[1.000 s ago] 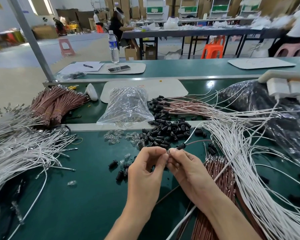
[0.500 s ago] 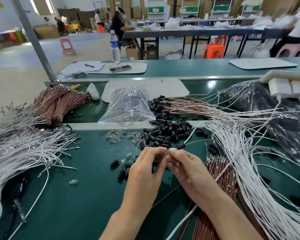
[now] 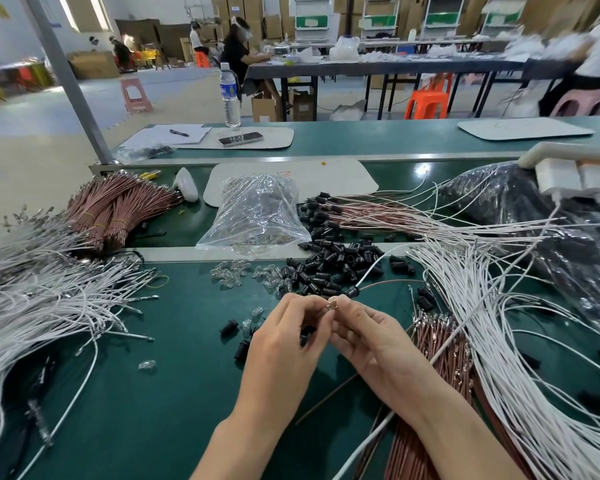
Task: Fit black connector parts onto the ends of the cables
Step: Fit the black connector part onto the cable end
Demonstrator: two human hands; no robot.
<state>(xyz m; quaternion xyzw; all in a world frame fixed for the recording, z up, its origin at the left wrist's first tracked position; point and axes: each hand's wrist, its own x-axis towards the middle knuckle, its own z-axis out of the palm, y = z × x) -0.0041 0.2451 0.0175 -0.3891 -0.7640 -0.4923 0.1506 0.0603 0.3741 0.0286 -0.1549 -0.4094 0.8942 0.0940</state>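
- The black connector (image 3: 352,292) sits just beyond the fingertips, near the middle of the desk (image 3: 160,403). Its long axis runs from the hands toward the far right.
- A white cable (image 3: 371,270) and a brown cable (image 3: 392,282) leave its far end, the white one rising toward the far edge and the brown one heading right.
- The left hand (image 3: 284,344) and right hand (image 3: 371,344) meet thumb to forefinger, both pinching a small shiny piece (image 3: 331,304) beside the connector. It may be a metal terminal, but it is too small to be sure.
- The connector is short, matte black and barrel-shaped, like the loose connector pile (image 3: 329,268) just behind it.
- Clear bulbs (image 3: 229,275) lie left of that pile.
- White cable heaps crowd the left edge (image 3: 32,303) and the right side (image 3: 492,323). Brown cables (image 3: 433,344) lie under the right wrist.
- Bare green surface lies open toward the near left of the hands.
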